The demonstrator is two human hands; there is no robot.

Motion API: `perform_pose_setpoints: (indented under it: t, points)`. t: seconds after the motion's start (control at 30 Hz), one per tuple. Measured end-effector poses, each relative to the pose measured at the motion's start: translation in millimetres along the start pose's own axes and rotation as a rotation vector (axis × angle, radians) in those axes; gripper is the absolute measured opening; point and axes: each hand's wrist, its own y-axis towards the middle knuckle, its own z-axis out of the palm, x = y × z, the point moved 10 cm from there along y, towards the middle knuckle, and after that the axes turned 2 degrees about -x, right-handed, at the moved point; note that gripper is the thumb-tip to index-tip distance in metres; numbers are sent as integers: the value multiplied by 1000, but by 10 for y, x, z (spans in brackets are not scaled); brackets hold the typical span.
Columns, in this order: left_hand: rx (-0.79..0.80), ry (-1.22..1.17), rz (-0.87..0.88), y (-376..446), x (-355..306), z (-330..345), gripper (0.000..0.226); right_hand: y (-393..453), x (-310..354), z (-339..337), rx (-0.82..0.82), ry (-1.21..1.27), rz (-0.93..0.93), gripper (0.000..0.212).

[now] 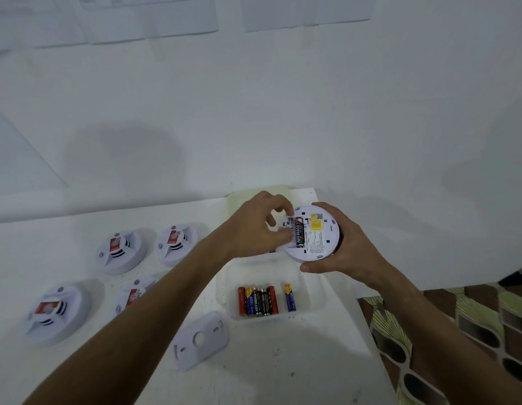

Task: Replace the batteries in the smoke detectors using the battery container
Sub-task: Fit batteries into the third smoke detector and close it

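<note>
A white table (283, 375) fills the lower half of the view, its right edge meeting a patterned cloth (458, 331). Four detectors (119, 251) sit face up at the left in two rows; the near right one is partly hidden behind the left forearm, and the near left one is blurred. A clear container (265, 293) stands near the middle of the table, its far side covered by the hands, its walls hard to trace against the white top. A loose cover (199, 340) lies just in front and to the left of it.

Above the container the right hand (338, 249) grips a fifth detector, the open unit (312, 232), back side up, fingers curled round its far and right rim. The left hand (262, 226) has its fingertips bent into the battery bay; whether they pinch anything cannot be told. One black cell (300, 236) lies in the bay. A cluster of batteries (258, 301) lies in the container, with a single blue one (289, 298) apart to the right.
</note>
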Motion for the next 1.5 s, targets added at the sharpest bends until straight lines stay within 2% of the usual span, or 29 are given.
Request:
perform_pose_setpoints:
  t: [0.07,0.13,0.37,0.63,0.8,1.03,1.1,1.23,1.33,1.5]
  points:
    - [78,34,27,-31,-42,83,36,-3,31,27,2,-1,-8,90]
    - [84,38,25,-49,-43,92,41,-14,55,46,2,-3,-14,88]
    - [163,34,-29,-110,-24,83,45,-52,114,68,4,-11,-40,86]
    - [194,96,-71,-134,50,161,43,-20,135,128,6,-40,-64,93]
    - [150,68,-64,-123,26,147,42,-15,184,94,-15,-47,-72,87]
    - [-132,21,79,-86,-164,-60,14,6,130,72,-38,-23,-55,84]
    - [-209,-94,40,-49,-124,-124,14,7,101,39,-55,-26,-44,86]
    - [-434,-367,-182,25,314,-313,16,-77,-77,-97,-85,-34,17,95]
    - [-335,-239,-312,104,615,-113,14,-167,-179,-165,-90,-24,47,96]
    - [-115,98,-347,228,765,282,24,-260,-202,-185,-102,-1,67,89]
